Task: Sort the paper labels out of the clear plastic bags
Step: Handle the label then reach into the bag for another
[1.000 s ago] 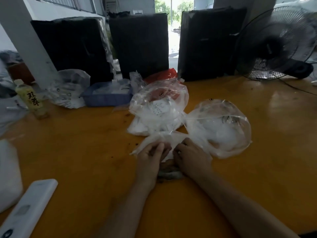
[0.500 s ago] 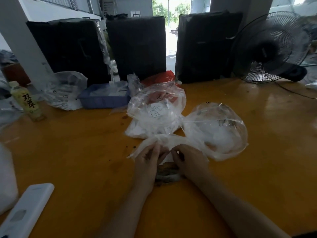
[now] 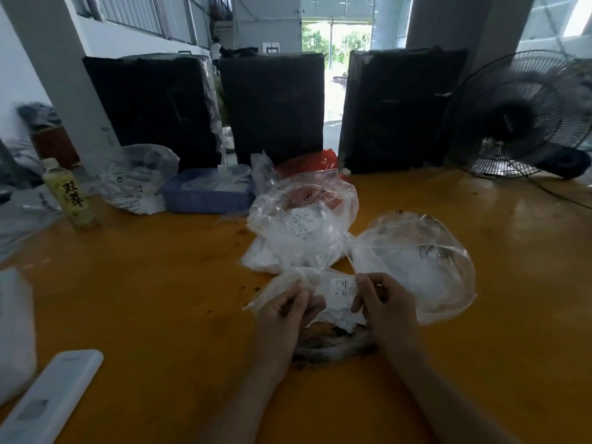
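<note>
- Holding the small clear bag [image 3: 290, 285] with both hands near the front edge of the yellow table [image 3: 144, 299], I have the left hand [image 3: 288, 312] curled on its left end, fingers pinching crumpled plastic.
- My right hand [image 3: 381, 302] pinches the right edge of the paper label [image 3: 342, 287], thumb and fingertips closed on it; I cannot tell whether plastic is caught in that pinch too.
- The label lies between the 2 hands, its long axis running left to right, printed face up. It touches the right hand and sits just beside the left, so the right hand is the nearer one.
- I judge the coming move turns on that axis: drawing the label to the right while the left hand anchors the bag should slide it out along its length.
- Below the hands lies a dark mottled bundle [image 3: 333, 344], partly hidden; I cannot tell what it is.
- 2 more clear bags wait beyond: 1 puffed bag [image 3: 416, 261] to the right, and 1 fuller bag [image 3: 301, 225] farther off with a label showing through it.
- Farther left sit a blue tray [image 3: 208, 193] and a drink bottle [image 3: 70, 193]; a fan [image 3: 519, 113] stands far right.
</note>
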{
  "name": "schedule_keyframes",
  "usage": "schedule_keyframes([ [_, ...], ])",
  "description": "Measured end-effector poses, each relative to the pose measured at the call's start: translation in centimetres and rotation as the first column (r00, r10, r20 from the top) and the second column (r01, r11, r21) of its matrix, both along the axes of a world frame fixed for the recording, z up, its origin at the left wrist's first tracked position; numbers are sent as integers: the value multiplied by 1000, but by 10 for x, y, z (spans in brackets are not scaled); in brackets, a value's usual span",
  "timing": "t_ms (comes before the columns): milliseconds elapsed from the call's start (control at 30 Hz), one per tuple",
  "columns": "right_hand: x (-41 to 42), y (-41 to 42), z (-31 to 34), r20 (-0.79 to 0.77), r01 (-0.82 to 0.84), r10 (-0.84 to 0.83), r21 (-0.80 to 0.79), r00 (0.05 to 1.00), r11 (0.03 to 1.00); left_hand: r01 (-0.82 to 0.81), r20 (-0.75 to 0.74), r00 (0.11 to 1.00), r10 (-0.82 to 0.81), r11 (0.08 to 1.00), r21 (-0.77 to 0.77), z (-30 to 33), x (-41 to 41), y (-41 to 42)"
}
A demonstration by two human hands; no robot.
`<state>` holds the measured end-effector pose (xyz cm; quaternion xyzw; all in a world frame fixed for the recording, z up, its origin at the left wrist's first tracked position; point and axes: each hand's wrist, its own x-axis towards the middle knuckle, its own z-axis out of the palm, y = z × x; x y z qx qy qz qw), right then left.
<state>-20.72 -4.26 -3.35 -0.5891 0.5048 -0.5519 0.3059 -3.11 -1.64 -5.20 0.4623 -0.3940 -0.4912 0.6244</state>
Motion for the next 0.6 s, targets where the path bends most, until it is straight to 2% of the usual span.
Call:
schedule_keyframes([
  [200, -6, 3, 6, 112, -133, 126, 56, 986, 990, 22, -5, 1000, -22, 1000, -8, 0, 0, -1],
  [400, -6, 0, 5, 0, -45, 46, -57, 999, 997, 76, -32, 997, -77, 997, -23, 2, 2, 0],
  [600, -4, -1, 2, 55, -73, 79, -99, 995, 992, 87, 89, 992, -84, 996, -35, 1, 2, 1],
])
